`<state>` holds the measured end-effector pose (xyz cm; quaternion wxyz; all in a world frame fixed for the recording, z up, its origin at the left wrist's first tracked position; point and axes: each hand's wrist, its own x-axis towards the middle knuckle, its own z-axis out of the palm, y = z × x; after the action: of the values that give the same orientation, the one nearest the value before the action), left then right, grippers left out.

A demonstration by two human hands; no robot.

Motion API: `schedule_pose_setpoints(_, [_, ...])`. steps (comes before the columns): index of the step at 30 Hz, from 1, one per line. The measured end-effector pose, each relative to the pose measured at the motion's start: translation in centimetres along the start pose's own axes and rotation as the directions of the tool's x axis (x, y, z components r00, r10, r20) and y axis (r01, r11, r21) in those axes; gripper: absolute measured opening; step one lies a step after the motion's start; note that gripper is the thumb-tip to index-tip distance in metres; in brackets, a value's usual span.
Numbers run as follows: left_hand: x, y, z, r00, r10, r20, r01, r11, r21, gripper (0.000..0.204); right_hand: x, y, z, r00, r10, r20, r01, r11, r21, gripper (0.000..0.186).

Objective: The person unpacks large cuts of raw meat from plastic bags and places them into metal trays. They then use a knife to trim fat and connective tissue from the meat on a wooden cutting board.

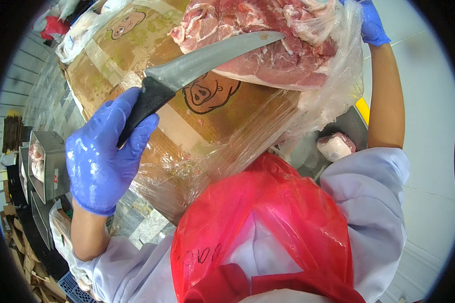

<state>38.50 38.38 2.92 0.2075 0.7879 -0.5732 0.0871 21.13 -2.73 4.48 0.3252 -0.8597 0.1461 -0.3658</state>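
My left hand (pixel 108 146), in a blue glove, is closed round the black handle of a large knife (pixel 217 56). Its long, curved blade points right, and the tip appears over a big slab of raw pork (pixel 268 63); whether it touches the meat I cannot tell. The pork lies on a cardboard box (pixel 187 131), partly wrapped in clear plastic film (pixel 346 60). My right hand (pixel 373 24), gloved in blue too, is at the top right, against the outer side of the film. Its fingers are mostly hidden by the film and the picture's edge.
A smaller piece of meat (pixel 336 146) lies in a grey metal tray (pixel 353 123) below the film. Metal bins (pixel 48 164) with meat stand at the left, near flattened cardboard (pixel 12 134). A blue plastic crate (pixel 75 288) is at the lower left. A white wall (pixel 429 101) runs along the right.
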Motion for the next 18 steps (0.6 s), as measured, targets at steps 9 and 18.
schedule_pose_setpoints(9, [1.0, 1.6, -2.1, 0.999, -0.014, 0.032, 0.011, 0.997, 0.081, 0.037, 0.6, 3.2, 2.0, 0.999, 0.049, 0.022, -0.053, 0.969, 0.242, 0.029])
schedule_pose_setpoints(18, [2.3, 3.2, -2.5, 0.990, -0.091, 0.107, 0.072, 0.983, 0.169, 0.038, 1.9, 4.1, 2.5, 0.993, 0.050, 0.109, -0.090, 0.912, 0.400, 0.034])
